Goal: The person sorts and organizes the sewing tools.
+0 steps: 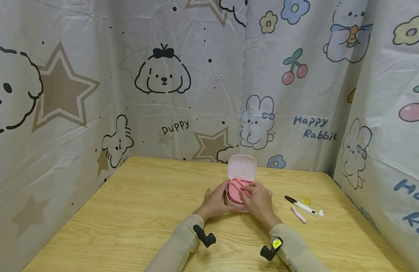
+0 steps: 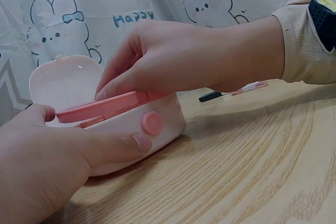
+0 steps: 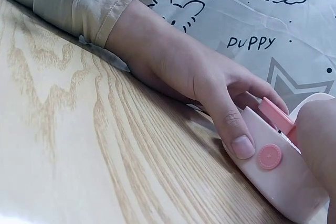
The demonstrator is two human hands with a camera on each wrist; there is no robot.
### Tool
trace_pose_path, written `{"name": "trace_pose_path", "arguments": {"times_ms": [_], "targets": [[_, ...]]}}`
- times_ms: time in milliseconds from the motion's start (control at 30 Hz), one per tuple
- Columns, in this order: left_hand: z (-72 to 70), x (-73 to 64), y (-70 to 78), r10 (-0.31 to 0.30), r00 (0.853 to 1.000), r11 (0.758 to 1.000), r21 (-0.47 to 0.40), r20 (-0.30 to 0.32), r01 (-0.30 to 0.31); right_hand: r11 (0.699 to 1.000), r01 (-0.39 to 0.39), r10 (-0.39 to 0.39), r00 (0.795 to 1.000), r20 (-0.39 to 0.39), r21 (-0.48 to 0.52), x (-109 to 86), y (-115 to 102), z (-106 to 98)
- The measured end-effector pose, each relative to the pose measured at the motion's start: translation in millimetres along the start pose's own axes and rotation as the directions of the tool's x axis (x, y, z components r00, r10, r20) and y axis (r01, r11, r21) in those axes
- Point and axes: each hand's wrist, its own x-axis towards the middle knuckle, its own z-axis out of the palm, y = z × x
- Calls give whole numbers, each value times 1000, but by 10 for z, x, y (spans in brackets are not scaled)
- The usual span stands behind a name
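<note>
A pale pink plastic box [image 2: 170, 119] sits on the table with its hinged lid [image 1: 242, 167] standing up at the back. A round pink button [image 3: 270, 156] marks its front wall. My left hand [image 1: 214, 202] grips the box from the left, thumb along the front beside the button. Over the box's opening is a darker pink divided tray [image 1: 234, 190], tilted, its left end raised above the rim in the left wrist view. My right hand [image 1: 260, 202] pinches the tray from above on its right side, fingertips pointing down into it. What lies under the tray is mostly hidden.
To the right of the box lie a slim black-and-white pen-like tool [image 1: 304, 207], a small pink-and-white stick [image 1: 298, 215], a small yellow ring-like piece [image 1: 307, 201] and a little white piece [image 1: 321, 213]. A patterned curtain [image 1: 182, 113] encloses the wooden table's [image 1: 145, 204] back and sides.
</note>
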Motion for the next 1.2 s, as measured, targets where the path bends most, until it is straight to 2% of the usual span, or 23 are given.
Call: {"name": "trace_pose_path", "arguments": {"times_ms": [500,933,1200], "targets": [[-18,-14,10,-4,1000,1000,31,-6,4,1000,-21,21,999,28,-12,21,-29,30],[21,-1,-16,-4,1000,1000,21,3,4,999,-37,39,997,66,-23,11,-78,40],[4,-1,-11,4,1000,1000,5,-5,-4,999,-19,21,998,55,-27,11,-77,59]]}}
